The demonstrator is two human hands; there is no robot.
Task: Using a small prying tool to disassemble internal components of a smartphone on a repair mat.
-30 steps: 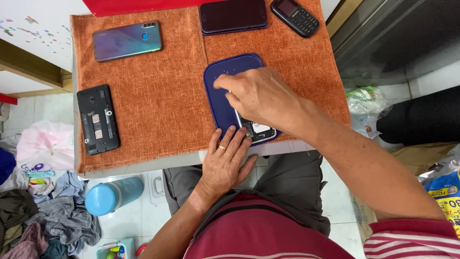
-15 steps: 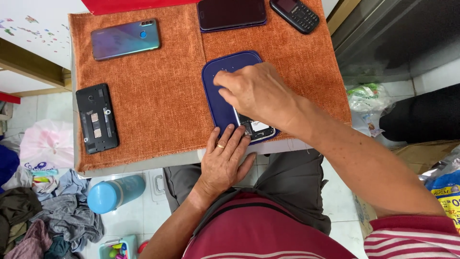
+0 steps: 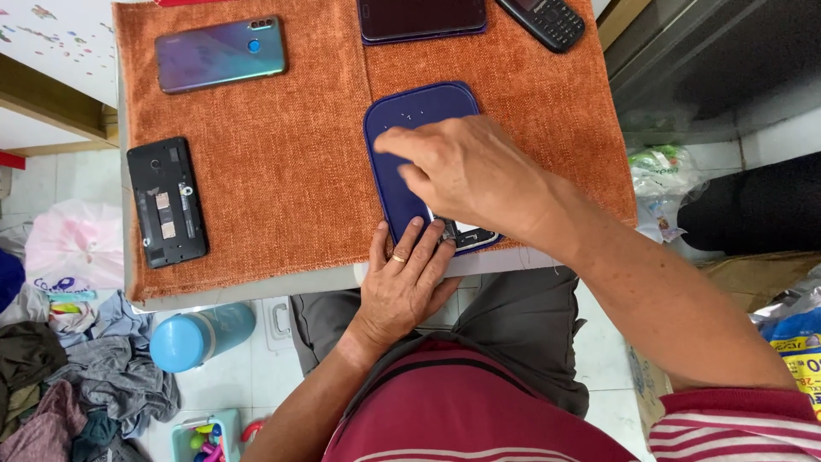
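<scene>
A dark blue oval tray (image 3: 402,120) lies on an orange cloth mat (image 3: 282,162) at the table's near edge. My right hand (image 3: 466,167) hovers over the tray with fingers curled and pointing left; whether it pinches something small is hidden. A dark opened phone (image 3: 466,233) peeks out under it at the tray's near end. My left hand (image 3: 404,287) lies flat at the table edge, fingers spread, tips touching the tray's near rim, a ring on one finger.
On the mat lie a teal-purple phone (image 3: 221,53), an opened black phone body (image 3: 167,203), a dark phone (image 3: 422,19) and a black keypad phone (image 3: 543,21). Below the table stand a blue bottle (image 3: 198,335) and piled clothes (image 3: 77,376). Bags sit at right.
My right hand has shifted slightly toward the tray's far end, its fingers reaching left. The left hand stays in place. The camera view has drifted a little.
</scene>
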